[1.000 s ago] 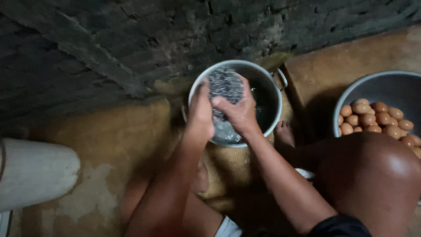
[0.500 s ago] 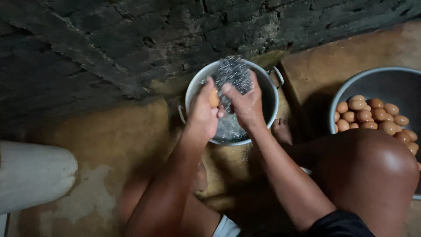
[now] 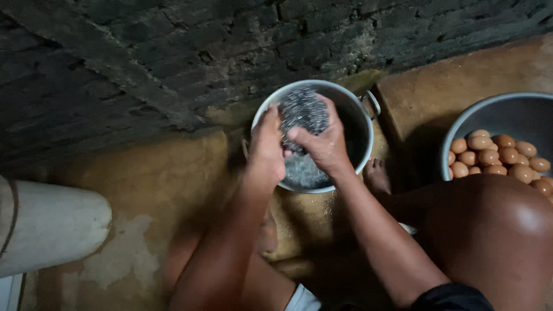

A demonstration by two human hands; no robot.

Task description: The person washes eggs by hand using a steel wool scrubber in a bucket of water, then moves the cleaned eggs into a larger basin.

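A round metal pot [image 3: 365, 124] with water in it stands on the floor against a dark wall. Both my hands are over it. My right hand [image 3: 324, 145] grips a wad of silvery steel-wool scrubber [image 3: 302, 110] that sticks up toward the pot's far rim. My left hand [image 3: 266, 147] is closed and pressed against the scrubber from the left. The brown egg it holds is hidden by its fingers.
A grey metal bowl [image 3: 461, 122] holding several brown eggs [image 3: 500, 155] sits at the right, partly behind my knee [image 3: 495, 230]. My bare foot [image 3: 377, 175] rests beside the pot. A white cylindrical object [image 3: 52, 227] lies at the left. The brick wall [image 3: 173, 52] runs along the back.
The scrubber has shifted from the pot's middle toward its far rim. The brown egg seen in my left hand half a second ago is now covered by my fingers.
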